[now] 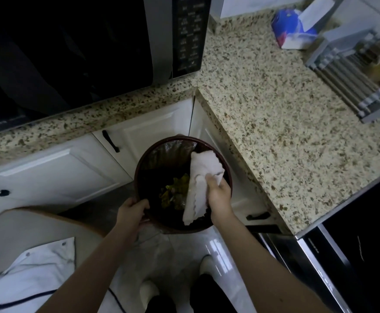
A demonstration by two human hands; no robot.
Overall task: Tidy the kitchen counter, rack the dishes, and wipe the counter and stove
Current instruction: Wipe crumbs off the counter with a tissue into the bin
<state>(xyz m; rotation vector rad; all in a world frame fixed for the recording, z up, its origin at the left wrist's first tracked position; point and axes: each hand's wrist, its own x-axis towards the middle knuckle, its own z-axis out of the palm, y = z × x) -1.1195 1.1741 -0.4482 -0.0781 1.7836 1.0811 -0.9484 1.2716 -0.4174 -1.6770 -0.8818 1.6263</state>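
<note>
A round dark brown waste bin [142,168] with a bag liner is held up below the counter corner. My left hand [132,210] grips its near left rim. My right hand [218,192] holds a white cloth [201,177] over the bin's right side, and the cloth hangs down across the opening. Greenish-yellow food scraps [175,192] lie at the bottom of the bin. The speckled granite counter [286,123] stretches to the right.
A black microwave [89,48] stands on the counter at upper left. A blue and white tissue pack [295,28] and a grey dish rack [351,71] sit at the back right. White cabinet doors [76,159] are below; a black stove [365,233] is at right.
</note>
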